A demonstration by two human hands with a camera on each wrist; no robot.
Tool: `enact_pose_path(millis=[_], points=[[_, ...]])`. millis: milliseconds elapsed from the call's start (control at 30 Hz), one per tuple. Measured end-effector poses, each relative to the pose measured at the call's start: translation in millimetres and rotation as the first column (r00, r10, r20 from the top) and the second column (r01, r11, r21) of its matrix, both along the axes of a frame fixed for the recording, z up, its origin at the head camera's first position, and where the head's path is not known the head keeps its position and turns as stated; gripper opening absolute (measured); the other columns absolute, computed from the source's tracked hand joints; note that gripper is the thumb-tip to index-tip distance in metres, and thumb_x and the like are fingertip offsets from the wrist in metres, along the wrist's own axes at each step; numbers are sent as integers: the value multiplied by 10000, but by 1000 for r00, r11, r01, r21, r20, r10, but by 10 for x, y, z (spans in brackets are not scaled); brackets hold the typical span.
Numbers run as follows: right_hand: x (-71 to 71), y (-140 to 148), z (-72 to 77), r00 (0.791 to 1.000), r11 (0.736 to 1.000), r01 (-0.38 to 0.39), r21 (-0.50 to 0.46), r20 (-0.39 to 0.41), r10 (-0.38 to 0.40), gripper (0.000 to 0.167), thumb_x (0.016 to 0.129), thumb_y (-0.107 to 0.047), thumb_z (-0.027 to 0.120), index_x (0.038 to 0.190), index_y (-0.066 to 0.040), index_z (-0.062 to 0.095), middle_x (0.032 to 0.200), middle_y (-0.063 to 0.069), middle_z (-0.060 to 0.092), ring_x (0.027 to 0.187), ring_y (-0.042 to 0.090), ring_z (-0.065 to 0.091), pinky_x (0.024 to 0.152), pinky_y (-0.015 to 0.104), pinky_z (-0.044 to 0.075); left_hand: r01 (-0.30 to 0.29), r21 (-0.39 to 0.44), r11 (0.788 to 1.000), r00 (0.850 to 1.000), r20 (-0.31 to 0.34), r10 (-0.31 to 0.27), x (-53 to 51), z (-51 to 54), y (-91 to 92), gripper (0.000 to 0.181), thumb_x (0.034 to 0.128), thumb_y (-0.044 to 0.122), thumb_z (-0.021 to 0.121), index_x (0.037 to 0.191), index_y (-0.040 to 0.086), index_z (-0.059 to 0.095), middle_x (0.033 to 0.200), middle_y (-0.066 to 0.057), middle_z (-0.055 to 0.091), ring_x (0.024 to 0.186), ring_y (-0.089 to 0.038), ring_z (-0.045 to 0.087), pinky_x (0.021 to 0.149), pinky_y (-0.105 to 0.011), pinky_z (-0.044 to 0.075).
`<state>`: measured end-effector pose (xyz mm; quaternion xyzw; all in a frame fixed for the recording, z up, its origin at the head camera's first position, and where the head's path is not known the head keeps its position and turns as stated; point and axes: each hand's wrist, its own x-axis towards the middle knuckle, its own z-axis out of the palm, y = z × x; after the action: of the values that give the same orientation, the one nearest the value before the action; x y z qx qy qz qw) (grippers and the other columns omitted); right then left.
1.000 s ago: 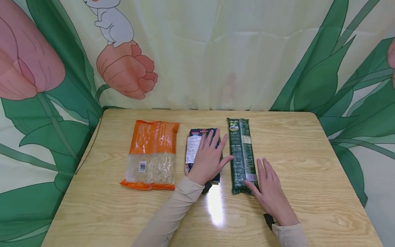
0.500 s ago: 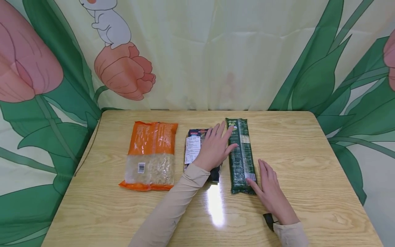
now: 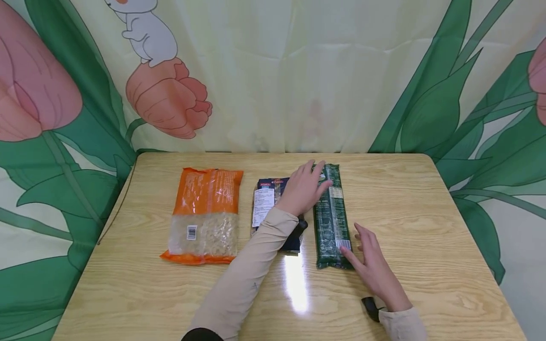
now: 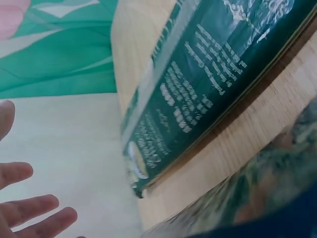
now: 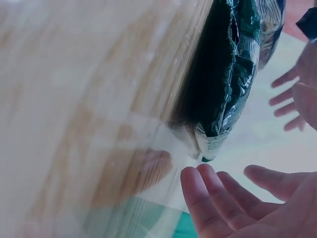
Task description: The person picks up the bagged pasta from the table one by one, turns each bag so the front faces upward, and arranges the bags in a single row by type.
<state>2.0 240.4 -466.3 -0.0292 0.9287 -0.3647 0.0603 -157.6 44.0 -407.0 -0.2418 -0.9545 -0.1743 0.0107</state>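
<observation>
A long green packet (image 3: 332,213) with a barcode lies lengthwise on the table, right of centre. My left hand (image 3: 301,188) is over its upper end, and in the left wrist view the fingers (image 4: 37,206) are spread, apart from the packet. Beside the packet's lower right edge is my right hand (image 3: 377,270), thumb toward the barcode. The right wrist view shows those fingers (image 5: 213,198) extended and holding nothing. A dark blue packet (image 3: 263,206) with a white label lies partly hidden beneath my left hand and forearm.
An orange and clear bag (image 3: 206,215) with pale contents lies on the left of the wooden table (image 3: 405,199). Behind the table's back edge hangs a curtain (image 3: 273,94) printed with flowers and a rabbit.
My left hand has moved right and away from me, from over the dark blue packet to the green packet's upper end. The right hand stays almost where it was.
</observation>
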Motion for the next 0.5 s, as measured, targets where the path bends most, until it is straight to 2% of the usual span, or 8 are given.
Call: enact_pose_path(millis=[100, 233, 500], points=[[-5, 4, 5, 1000, 1000, 14, -8, 12, -13, 768, 1017, -436, 530, 1570, -40, 175, 1479, 266, 310, 1180, 463, 512, 890, 617, 501, -17, 21, 1000, 998, 55, 16, -76, -48, 38, 631, 1047, 492, 386, 1567, 150, 281, 1560, -142, 367, 1410, -271, 413, 1145, -403, 390], [-15, 24, 0, 999, 999, 28, -32, 21, -27, 754, 1011, -423, 549, 1562, -40, 205, 1438, 255, 361, 1158, 448, 536, 867, 614, 514, -35, 31, 999, 995, 97, 32, -152, -99, 91, 623, 1052, 464, 401, 1565, 133, 278, 1541, -137, 387, 1389, -265, 434, 1115, -391, 424], [-34, 37, -25, 999, 996, 38, -80, 30, -36, 710, 1009, -380, 572, 1540, -27, 261, 1385, 243, 418, 1131, 440, 574, 886, 591, 528, -79, 98, 992, 981, 185, 60, -300, -126, 168, 605, 1054, 422, 434, 1557, 118, 294, 1532, -126, 396, 1390, -261, 426, 1099, -394, 442]])
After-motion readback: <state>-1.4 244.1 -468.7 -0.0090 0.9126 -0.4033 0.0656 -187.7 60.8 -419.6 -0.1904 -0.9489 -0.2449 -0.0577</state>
